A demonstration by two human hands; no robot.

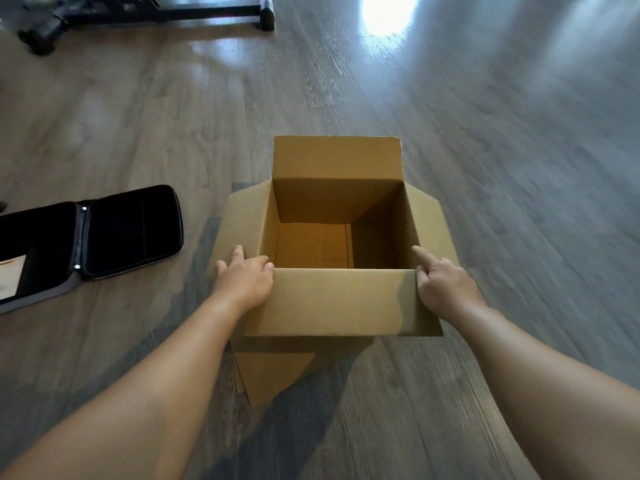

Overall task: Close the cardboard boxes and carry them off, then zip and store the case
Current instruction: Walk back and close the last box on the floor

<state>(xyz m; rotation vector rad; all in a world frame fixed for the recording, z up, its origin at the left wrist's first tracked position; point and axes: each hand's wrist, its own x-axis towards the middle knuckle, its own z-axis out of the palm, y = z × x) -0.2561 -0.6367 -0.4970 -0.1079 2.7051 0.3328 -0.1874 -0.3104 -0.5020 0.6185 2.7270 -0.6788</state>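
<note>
I see one cardboard box (341, 237) standing open on the wood floor (502, 168), roughly centre of view, all four flaps up or splayed out. Far flap stands upright, L and R flaps lean outward, near flap (341, 301) tilts toward me. Inside looks bare, just the bottom panels showing.

Left hand (244, 280) is at the near-left corner of the box, fingers curled over the near flap's left edge where it meets the left flap; looks like a light grip, though the thumb is hidden so I can't tell how firm. Right hand (441, 280) is at the near-right corner, fingers pinching the flap's right edge, index finger pointing straight out along the box rim.

A flat piece of cardboard (270, 372) lies on the floor under the box's near side.

Black case (90, 237) lies unzipped, opened flat on the floor, well apart to the left of the box. Black metal frame (166, 13) w/ a rubber-capped foot at top left.
</note>
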